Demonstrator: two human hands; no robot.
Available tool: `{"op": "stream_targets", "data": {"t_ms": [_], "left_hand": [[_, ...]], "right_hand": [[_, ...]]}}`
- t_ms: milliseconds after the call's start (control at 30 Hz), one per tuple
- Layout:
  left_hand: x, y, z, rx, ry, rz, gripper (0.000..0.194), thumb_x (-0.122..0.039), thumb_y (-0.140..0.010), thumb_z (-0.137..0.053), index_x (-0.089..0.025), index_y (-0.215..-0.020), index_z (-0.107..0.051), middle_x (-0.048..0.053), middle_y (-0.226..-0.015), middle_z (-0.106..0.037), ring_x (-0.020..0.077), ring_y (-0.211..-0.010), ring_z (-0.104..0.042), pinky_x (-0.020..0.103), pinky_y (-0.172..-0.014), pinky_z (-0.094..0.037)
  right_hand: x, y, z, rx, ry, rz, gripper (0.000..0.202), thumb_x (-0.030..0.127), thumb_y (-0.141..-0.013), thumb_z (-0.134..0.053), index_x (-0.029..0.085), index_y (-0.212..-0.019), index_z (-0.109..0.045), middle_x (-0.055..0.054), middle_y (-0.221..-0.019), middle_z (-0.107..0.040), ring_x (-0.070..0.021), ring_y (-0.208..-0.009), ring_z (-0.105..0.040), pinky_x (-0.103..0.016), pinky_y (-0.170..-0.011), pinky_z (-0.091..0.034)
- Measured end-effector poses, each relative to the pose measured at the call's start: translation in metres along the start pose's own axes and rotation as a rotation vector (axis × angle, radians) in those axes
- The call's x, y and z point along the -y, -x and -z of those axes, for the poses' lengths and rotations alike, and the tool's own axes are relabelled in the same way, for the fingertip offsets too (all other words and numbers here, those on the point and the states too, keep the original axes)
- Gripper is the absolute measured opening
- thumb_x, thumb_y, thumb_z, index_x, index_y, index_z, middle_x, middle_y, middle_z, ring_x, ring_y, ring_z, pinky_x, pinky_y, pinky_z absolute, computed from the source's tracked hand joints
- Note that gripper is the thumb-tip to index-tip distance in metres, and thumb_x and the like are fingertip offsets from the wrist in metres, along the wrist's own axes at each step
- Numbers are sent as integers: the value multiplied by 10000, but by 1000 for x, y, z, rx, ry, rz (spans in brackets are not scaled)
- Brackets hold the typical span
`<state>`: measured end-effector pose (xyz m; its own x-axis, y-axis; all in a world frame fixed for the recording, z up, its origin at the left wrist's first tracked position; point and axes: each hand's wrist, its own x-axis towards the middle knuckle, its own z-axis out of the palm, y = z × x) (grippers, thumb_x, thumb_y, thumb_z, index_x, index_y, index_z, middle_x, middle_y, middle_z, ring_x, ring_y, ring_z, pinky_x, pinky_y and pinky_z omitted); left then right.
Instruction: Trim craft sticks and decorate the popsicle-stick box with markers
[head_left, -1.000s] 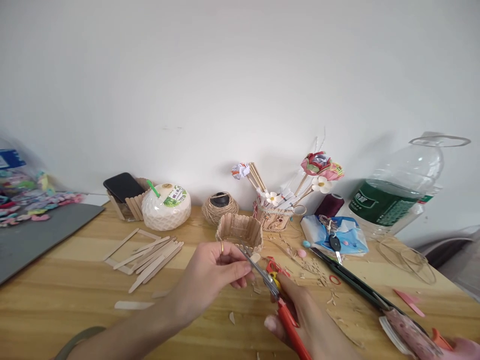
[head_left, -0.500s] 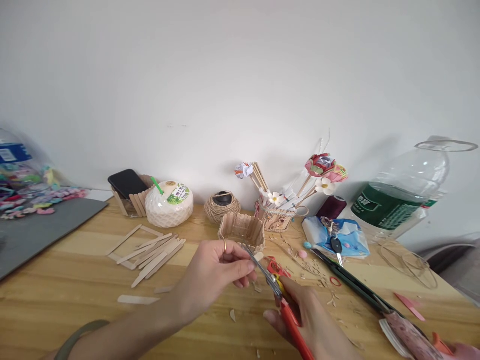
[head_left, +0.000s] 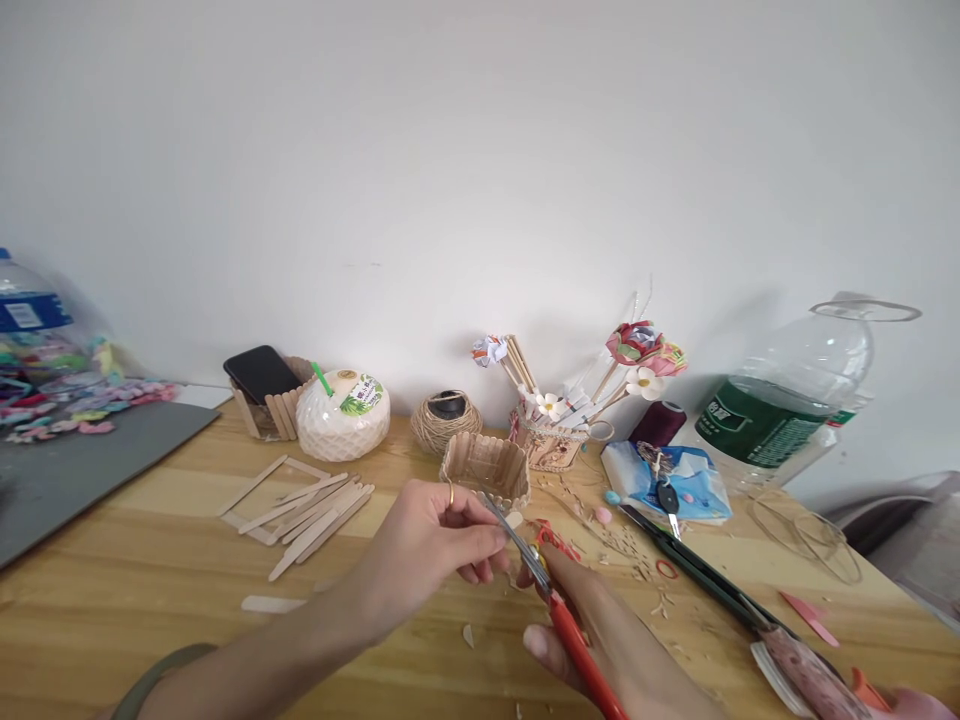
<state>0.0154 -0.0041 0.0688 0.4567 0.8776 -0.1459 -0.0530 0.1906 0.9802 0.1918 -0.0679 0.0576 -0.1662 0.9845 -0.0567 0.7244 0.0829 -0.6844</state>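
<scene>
My left hand point(head_left: 442, 535), a ring on one finger, is closed in a pinch between thumb and fingers. It grips a small wooden craft stick, mostly hidden, whose pale rounded tip point(head_left: 514, 520) shows just past the blades. My right hand point(head_left: 581, 620) is wrapped around red-handled scissors point(head_left: 574, 640), with the blades pointing up and left at the left fingertips. Right behind my hands stands a small box of wooden sticks point(head_left: 487, 465). Loose craft sticks point(head_left: 322, 525) lie to the left, and a cut wood scrap point(head_left: 468, 635) lies below.
Along the wall stand a phone point(head_left: 262, 375) in a stick holder, a white coconut point(head_left: 343, 420) with a green straw, a twine ball point(head_left: 445, 420) and a flower holder point(head_left: 551, 443). To the right are a large bottle point(head_left: 772, 410), a blue packet point(head_left: 694, 480) and a dark green long tool point(head_left: 697, 565).
The scissors and my right hand have moved slightly left, closer to my left fingertips. My left hand keeps its pinch. The whole view has shifted a little.
</scene>
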Motion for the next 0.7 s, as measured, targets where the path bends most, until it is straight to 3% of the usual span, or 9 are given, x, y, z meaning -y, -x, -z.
{"op": "stream_targets", "data": {"t_ms": [267, 700], "left_hand": [[1, 1, 0, 3, 18, 23, 103, -227, -623, -671, -131, -599, -641, 5, -551, -659, 95, -494, -551, 227, -536, -459], [5, 6, -6, 32, 75, 9, 102, -222, -626, -677, -129, -602, -644, 10, -560, -671, 99, -501, -561, 228, -537, -451]], "right_hand": [[8, 3, -2, -10, 13, -57, 239, 394, -783, -514, 194, -912, -540, -48, -848, -650, -213, -768, -580, -319, -665, -449], [16, 13, 4, -3, 97, -133, 191, 388, -791, -502, 201, -791, -539, -35, -782, -630, -206, -710, -561, -292, -619, -419]]}}
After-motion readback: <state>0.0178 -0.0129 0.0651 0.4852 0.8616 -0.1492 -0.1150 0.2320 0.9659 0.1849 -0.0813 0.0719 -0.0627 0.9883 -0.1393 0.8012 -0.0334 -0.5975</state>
